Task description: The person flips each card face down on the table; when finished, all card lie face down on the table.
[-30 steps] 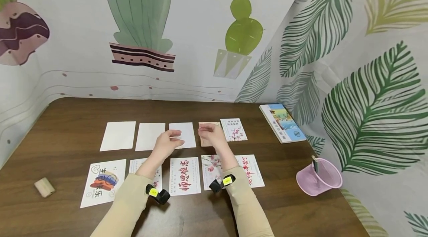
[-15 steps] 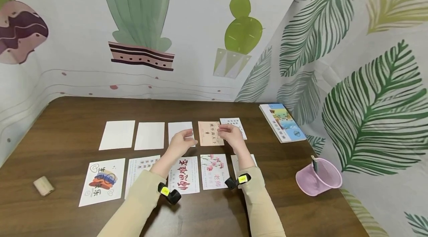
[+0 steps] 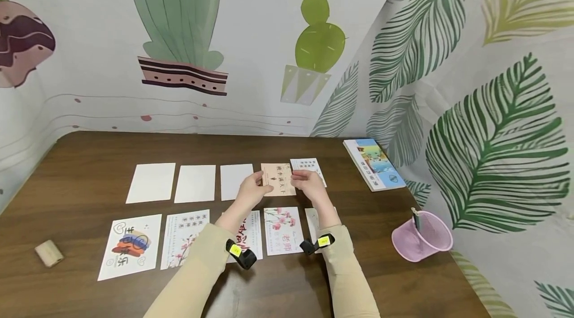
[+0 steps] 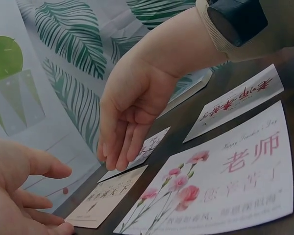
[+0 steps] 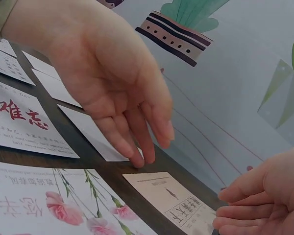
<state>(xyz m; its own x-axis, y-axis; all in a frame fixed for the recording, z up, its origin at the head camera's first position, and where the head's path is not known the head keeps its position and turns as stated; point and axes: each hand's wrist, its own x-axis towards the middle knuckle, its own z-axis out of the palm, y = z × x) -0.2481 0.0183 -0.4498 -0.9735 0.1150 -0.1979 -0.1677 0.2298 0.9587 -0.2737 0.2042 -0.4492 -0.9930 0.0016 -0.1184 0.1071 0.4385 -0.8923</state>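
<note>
fingers relaxed, left hand and right hand flank peach card, contact unclear.

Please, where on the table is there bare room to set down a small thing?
On the right, table bordered by book, cup and card rows. On the left, beyond the block, beside the blank cards. Crowded: around the peach card, between left hand and right hand.

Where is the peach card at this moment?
In the head view, the peach card lies second from the right in the farther row, between the left hand and right hand, right of a blank white card.
</note>
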